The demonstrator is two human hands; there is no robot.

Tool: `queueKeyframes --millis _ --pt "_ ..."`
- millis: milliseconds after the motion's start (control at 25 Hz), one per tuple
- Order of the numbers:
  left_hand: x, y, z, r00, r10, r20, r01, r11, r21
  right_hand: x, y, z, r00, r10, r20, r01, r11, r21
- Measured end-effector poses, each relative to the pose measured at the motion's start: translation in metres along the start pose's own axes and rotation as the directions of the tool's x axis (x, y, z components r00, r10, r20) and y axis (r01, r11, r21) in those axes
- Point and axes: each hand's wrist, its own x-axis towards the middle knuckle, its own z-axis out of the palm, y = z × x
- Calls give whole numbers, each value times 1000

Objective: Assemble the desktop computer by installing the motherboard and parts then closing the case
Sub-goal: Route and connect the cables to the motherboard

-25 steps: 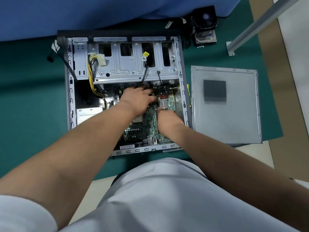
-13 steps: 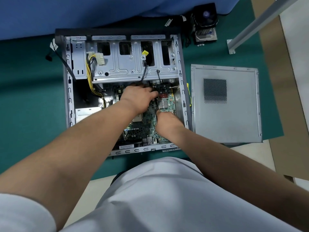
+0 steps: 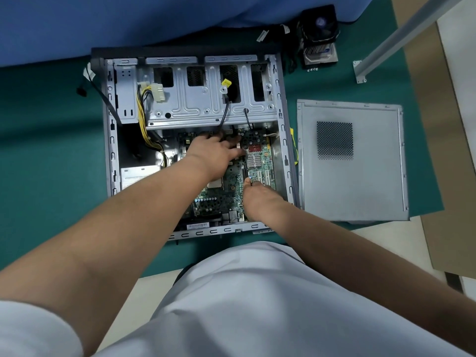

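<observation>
From the head view, an open computer case (image 3: 110,140) lies on a green mat (image 3: 46,150), the motherboard (image 3: 257,166) inside its right half. The left hand (image 3: 213,155) rests on the board, fingers spread flat. The right hand (image 3: 257,199) touches its near part; its finger position cannot be told. The side panel (image 3: 365,181) lies just right of the case.

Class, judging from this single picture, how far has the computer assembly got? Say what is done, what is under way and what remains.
Done: the motherboard already lies inside the open case. Under way: the left hand and right hand both rest on the board, apparently seating it. Left: the cooler fan sits outside beyond the case, the white power connector hangs loose, and the side panel lies beside the case, not fitted.
</observation>
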Motion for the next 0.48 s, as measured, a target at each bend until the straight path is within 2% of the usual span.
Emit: queueKeyframes --millis 80,320,480 --pt "-6 0 5 999 37 9 -37 999 -11 -2 1 -4 1000 -29 -11 29 999 -34" --pt "-8 6 4 998 29 -48 -29 1000 -11 -5 4 -7 996 -84 -3 82 982 -167" --pt "-7 4 -3 1000 19 15 -19 1000 4 -5 6 -6 993 -105 46 111 976 -188"
